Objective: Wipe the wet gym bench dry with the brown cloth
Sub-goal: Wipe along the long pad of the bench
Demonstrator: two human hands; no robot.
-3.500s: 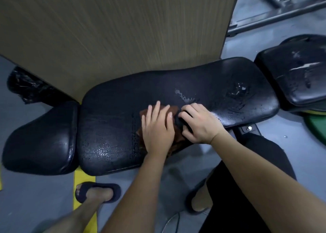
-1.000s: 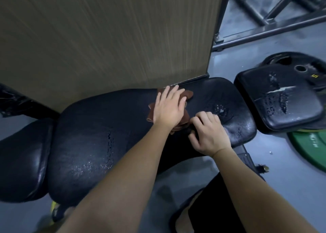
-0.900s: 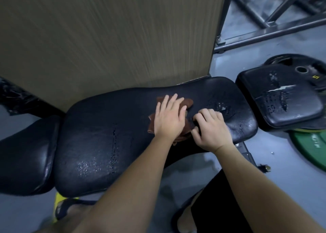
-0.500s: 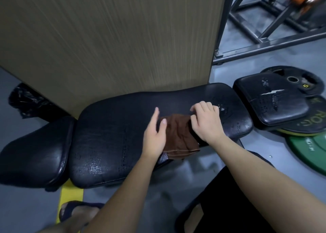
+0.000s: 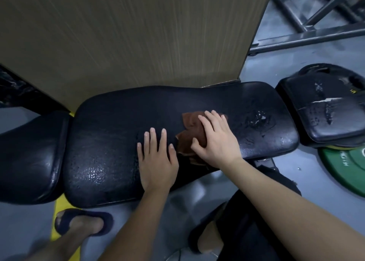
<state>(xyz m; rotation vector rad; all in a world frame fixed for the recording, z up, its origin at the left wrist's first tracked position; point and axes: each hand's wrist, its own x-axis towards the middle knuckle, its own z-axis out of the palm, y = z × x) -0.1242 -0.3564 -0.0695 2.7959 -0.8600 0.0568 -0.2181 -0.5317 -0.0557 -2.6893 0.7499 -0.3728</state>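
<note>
Starting at the left of the frame, the smaller black pad (image 5: 29, 158) sits end to end with the long pad of the table (image 5: 110, 134), which runs across the middle of the picture. A glossy, beaded patch shows low on the table's left part, so that stretch looks wet and, by my judgement, awaits wiping.

Just right of that patch, the left hand (image 5: 156, 160) lies flat on the bare vinyl, fingers spread and pointing toward the top of the frame; its grip is wide and holds nothing. It touches the table only, just beside the cloth, and probably serves to brace the body while the other arm works.

Next comes the brown cloth (image 5: 190, 130), bunched on the table a little right of centre, its lower edge hanging over the near rim. The right hand (image 5: 217, 140) presses down on it with the palm, fingers fanned over the folds, thumb tucked at the cloth's left side; the grip is a flat press on the cloth, not a pinch. Pressing this way likely keeps the most fabric against the surface for soaking.

Further right, a puddle (image 5: 256, 120) glints on the table, near the cloth but apart from it; it seems the next target. Beyond the table's end sits a separate worn pad (image 5: 324, 110), also spotted with drops, above a green weight plate (image 5: 345, 166).
</note>
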